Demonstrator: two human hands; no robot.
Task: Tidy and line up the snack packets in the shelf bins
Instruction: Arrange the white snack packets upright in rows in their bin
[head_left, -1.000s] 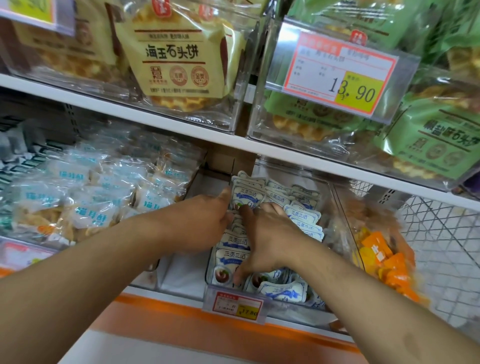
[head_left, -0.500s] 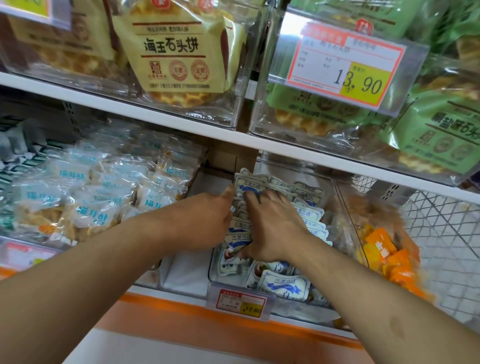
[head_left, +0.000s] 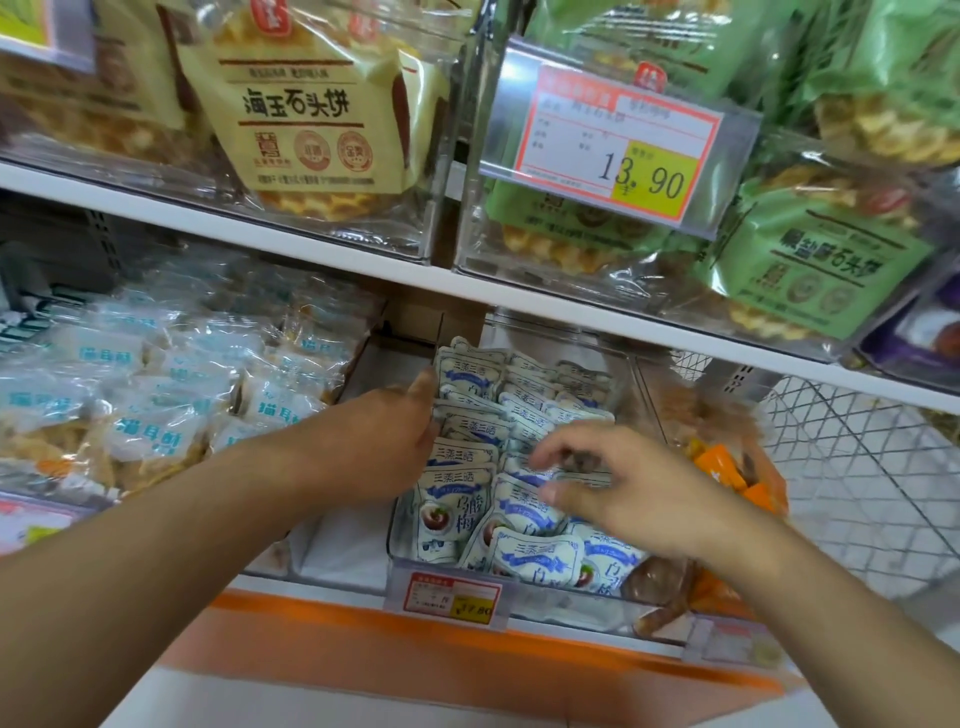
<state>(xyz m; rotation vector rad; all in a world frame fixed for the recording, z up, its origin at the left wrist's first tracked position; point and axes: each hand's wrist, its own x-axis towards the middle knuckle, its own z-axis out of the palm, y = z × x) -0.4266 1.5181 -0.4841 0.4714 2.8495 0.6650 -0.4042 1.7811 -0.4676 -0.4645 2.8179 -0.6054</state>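
A clear plastic bin (head_left: 626, 366) on the lower shelf holds several small white-and-blue snack packets (head_left: 470, 382), stacked in rows from front to back. My left hand (head_left: 387, 434) rests against the left side of the left row, its thumb up beside a rear packet and its fingers hidden behind the stack. My right hand (head_left: 618, 486) hovers over the front right packets, blurred, with fingers loosely curled and nothing in them. A loose packet (head_left: 537, 558) lies tilted at the bin's front.
A price tag (head_left: 451, 598) hangs on the bin's front. Left of the bin is a pile of clear packets with blue print (head_left: 150, 436); right of it are orange snack packs (head_left: 727, 473) and a wire basket (head_left: 857, 467). The upper shelf (head_left: 337, 257) carries large biscuit bags.
My right hand has lifted off the packets and drawn back to the right and toward me. My left hand stays against the left row. The view has shifted slightly.
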